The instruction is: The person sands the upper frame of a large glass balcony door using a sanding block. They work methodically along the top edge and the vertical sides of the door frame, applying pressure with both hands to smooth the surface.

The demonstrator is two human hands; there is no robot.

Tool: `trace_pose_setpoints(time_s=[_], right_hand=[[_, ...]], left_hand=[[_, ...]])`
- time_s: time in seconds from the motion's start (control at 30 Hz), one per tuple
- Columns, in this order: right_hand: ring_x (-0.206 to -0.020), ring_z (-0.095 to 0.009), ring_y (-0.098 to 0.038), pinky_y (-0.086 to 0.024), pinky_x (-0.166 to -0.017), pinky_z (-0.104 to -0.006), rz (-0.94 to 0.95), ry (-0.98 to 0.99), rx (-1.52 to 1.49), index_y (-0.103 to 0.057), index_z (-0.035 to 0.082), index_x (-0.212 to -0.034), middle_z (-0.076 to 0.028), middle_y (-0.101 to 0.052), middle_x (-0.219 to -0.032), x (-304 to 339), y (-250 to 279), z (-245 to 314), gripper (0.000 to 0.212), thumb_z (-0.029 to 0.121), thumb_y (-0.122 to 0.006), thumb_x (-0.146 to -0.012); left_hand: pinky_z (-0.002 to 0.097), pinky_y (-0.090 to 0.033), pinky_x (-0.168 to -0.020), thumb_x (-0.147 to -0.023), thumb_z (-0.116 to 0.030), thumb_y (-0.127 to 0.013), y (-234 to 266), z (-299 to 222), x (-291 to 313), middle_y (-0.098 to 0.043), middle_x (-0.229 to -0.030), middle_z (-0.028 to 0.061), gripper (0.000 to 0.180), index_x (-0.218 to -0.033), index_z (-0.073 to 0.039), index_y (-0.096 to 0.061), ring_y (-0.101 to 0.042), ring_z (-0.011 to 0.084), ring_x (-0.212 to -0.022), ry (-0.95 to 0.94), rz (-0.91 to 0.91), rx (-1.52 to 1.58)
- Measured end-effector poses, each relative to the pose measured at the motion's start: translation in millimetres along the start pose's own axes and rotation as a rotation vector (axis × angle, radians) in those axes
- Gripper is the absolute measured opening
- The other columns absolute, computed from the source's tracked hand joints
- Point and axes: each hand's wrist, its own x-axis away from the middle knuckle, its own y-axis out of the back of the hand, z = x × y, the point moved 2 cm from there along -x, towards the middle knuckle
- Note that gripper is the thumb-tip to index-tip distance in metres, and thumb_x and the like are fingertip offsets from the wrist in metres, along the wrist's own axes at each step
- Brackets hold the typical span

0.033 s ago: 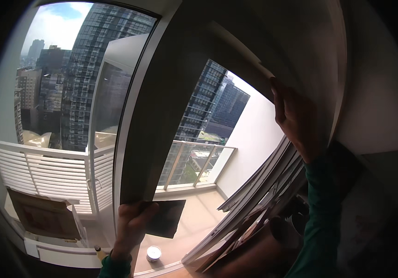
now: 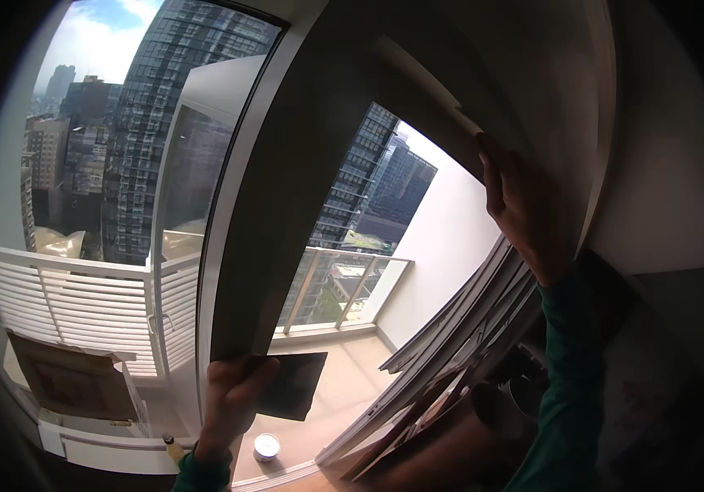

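Note:
My left hand point(image 2: 231, 399) is closed round a thin, dark, four-cornered flat piece point(image 2: 296, 385) that juts out to the right of my fingers. It sits at the lower end of a wide dark upright point(image 2: 258, 221); whether it touches the upright I cannot tell. Higher up, my right hand point(image 2: 528, 213) has its fingers at the lower edge of a dark slanting beam point(image 2: 426, 102), which joins the upright at the top. The fingers look bent round that edge, and much of the hand lies in shadow.
Through the opening shows a balcony floor point(image 2: 344, 369) with a white round tub point(image 2: 267, 447). Long pale strips point(image 2: 450, 320) lean at the right, beside a brown rolled tube point(image 2: 450, 435). A small yellowish bottle point(image 2: 173, 448) stands by my left sleeve. Brown board point(image 2: 73, 377) sits left.
The outside scene has shifted slightly left in the picture. Both hands keep the same places and holds.

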Motion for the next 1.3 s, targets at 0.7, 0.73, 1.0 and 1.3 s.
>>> trace_pose_setpoints(time_s=[0.7,0.73,1.0,1.3], right_hand=[[-0.056,-0.025,-0.061,-0.052,-0.05,-0.0353,0.209,0.097,-0.001,-0.057,0.013,-0.128,-0.01,-0.06,-0.068,-24.1,23.1,8.0,0.045,0.008,-0.066,-0.085],[-0.056,-0.025,-0.061,-0.052,-0.05,-0.0352,0.215,0.094,-0.014,-0.057,0.013,-0.129,-0.009,-0.06,-0.069,-26.6,24.7,10.3,0.045,0.009,-0.066,-0.085],[-0.057,-0.025,-0.061,-0.051,-0.05,-0.0339,0.176,0.163,0.104,-0.056,0.013,-0.131,-0.009,-0.059,-0.071,-39.3,7.9,13.2,0.048,0.009,-0.067,-0.084],[-0.053,-0.027,-0.06,-0.05,-0.049,-0.035,0.275,-0.107,-0.106,-0.066,0.006,-0.115,-0.011,-0.062,-0.066,-19.8,32.3,29.7,0.028,0.013,-0.065,-0.088]], left_hand=[[0.0277,-0.034,-0.052,-0.08,-0.01,-0.062,1.4,-5.9,1.4,-0.055,-0.065,-0.0002,0.014,-0.08,0.003,-0.065,-0.047,0.009,-0.058,-0.01,-0.015,0.092],[0.0278,-0.035,-0.053,-0.079,-0.011,-0.062,0.6,-6.2,2.3,-0.055,-0.066,0.0,0.014,-0.08,0.003,-0.065,-0.048,0.0093,-0.059,0.006,-0.01,0.11],[0.0283,-0.039,-0.057,-0.079,-0.011,-0.062,3.6,-6.9,2.3,-0.058,-0.068,0.0032,0.016,-0.083,0.004,-0.066,-0.051,0.011,-0.062,0.035,-0.005,0.044],[0.0249,-0.045,-0.058,-0.085,-0.012,-0.063,4.3,0.9,1.6,-0.065,-0.07,0.0078,0.023,-0.091,0.009,-0.069,-0.058,0.0104,-0.064,-0.03,0.022,0.065]])
